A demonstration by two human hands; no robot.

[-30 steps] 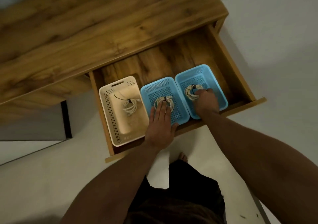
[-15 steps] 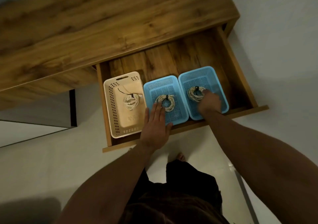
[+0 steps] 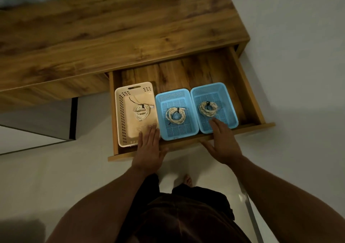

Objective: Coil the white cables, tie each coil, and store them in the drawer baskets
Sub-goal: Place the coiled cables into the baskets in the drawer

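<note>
Left cable (image 3: pixel 142 112): flat white coil, roughly round, mid beige basket (image 3: pixel 119 115); black tie at its far edge, tail trailing far-left; one end pokes right.
Left hand (image 3: pixel 149 147): fingers straight and pressed together, over the beige basket's near right corner and the drawer (image 3: pixel 250 93) front.
Middle cable (image 3: pixel 175 116): flat round coil, centre of middle basket (image 3: pixel 159 119), blue; tie at far edge, tail crossing the loop toward near-left.
Right cable (image 3: pixel 208 109): flat coil, slightly wider left-to-right, in right basket (image 3: pixel 233 108), blue; tie at far edge.
Right hand (image 3: pixel 223 141): fingers straight, slightly spread, tips over the right basket's near end, thumb out along the drawer front.
Baskets: side by side, long axes front-to-back.
Drawer: pulled out from under the counter (image 3: pixel 112 27).
</note>
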